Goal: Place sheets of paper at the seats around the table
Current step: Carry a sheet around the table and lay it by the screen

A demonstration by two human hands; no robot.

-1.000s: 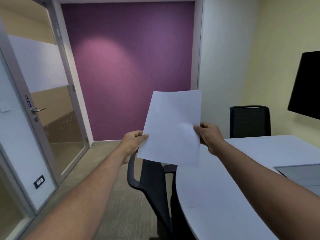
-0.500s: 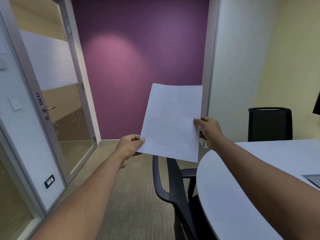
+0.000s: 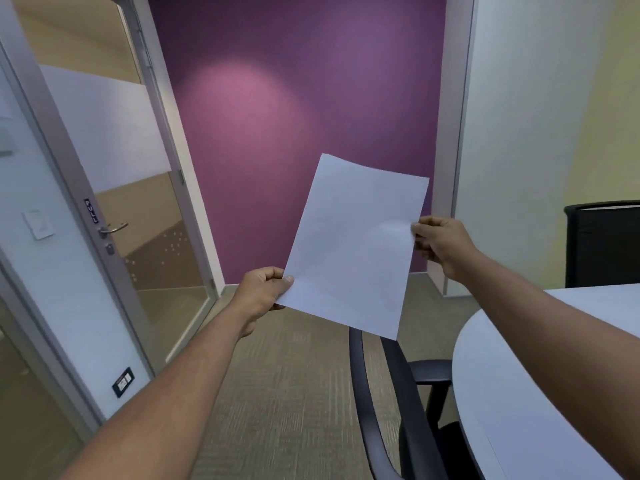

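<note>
1. Sheet of paper (image 3: 356, 247) held in air between left hand (image 3: 261, 289) and right hand (image 3: 441, 242).
2. Table (image 3: 540, 393) at lower right.
3. Near chair (image 3: 398, 403) left of table, below sheet.
4. Far chair (image 3: 604, 242) behind table.
5. Door (image 3: 114, 188) at left.

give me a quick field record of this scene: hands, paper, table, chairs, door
left hand: pinches the paper's lower left corner
right hand: pinches the paper's right edge
paper: white, blank side showing, held up in the air, tilted, not on the table
table: white, rounded end, lower right, no sheet on the part in view
near chair: black, armrest toward the table, below the paper
far chair: black, behind the table by the wall
door: glass with frosted band, lever handle, left of the purple wall
</note>
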